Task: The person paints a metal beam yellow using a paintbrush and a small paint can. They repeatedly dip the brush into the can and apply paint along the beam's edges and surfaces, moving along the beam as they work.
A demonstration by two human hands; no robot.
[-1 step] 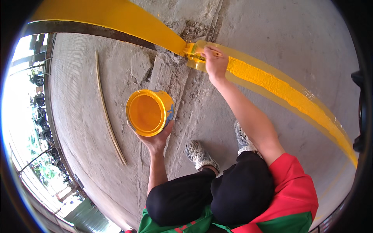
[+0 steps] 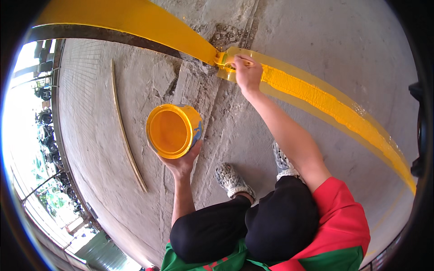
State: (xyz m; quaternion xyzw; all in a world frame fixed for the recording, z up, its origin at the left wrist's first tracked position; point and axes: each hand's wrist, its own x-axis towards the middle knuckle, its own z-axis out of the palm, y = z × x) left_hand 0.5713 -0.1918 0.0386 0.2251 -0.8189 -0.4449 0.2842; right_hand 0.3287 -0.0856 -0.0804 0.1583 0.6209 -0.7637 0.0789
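My left hand (image 2: 181, 163) grips a paint can (image 2: 195, 121) from below and the side, its mouth tilted toward me with yellow paint inside. Farther off, my right hand (image 2: 249, 76) is closed around the handle of a paintbrush (image 2: 229, 59). The bristles, partly hidden, are at the far left end of a yellow painted stripe (image 2: 312, 92) on the floor. Strips of clear tape (image 2: 289, 100) run along both sides of the stripe. Right beside the brush, the stripe's end meets the tip of a yellow beam (image 2: 135, 20).
A thin wooden strip (image 2: 123, 128) lies on the concrete floor (image 2: 90, 131) to the left. Broken, crumbling concrete (image 2: 226, 36) lies beyond the beam's tip. My shoes (image 2: 230, 178) stand between the can and the stripe. A mesh pattern shows at the far left.
My right hand and the brush have shifted slightly left and toward the stripe's end. The can in my left hand has hardly moved.
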